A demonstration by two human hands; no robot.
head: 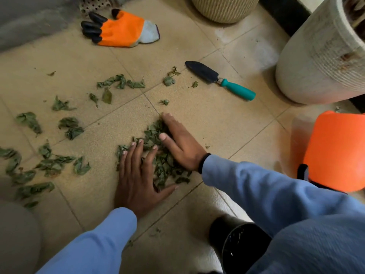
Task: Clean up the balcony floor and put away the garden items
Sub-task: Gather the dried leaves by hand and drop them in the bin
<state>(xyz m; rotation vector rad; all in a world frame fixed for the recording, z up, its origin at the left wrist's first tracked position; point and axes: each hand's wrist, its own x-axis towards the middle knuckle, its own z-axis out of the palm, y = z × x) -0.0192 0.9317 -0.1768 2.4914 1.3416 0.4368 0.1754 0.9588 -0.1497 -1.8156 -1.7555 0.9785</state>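
On the tiled floor [207, 123], head view, centre: 2 hands cupped round a leaf pile [162, 155], heaped just this side of the trowel [219, 80]. Left hand [136, 175] flat on the pile's near-left edge, fingers straight and spread, thumb out along the near side; right hand [181, 143] on edge against the far-right side, fingers straight and pressed together, probably walling the leaves in for a scoop. Loose leaves [45, 155] strewn well left of the pile, not yet gathered. Orange glove [120, 28] lying beyond the trowel, far left, untouched. Black pot [237, 248] just near-right of the pile, likely meant for the leaves; mouth half hidden by the right sleeve. Orange container [335, 149] right of the pile, cut off by the edge, kind unclear. 2 pale planters [316, 62] behind the trowel, both cropped.
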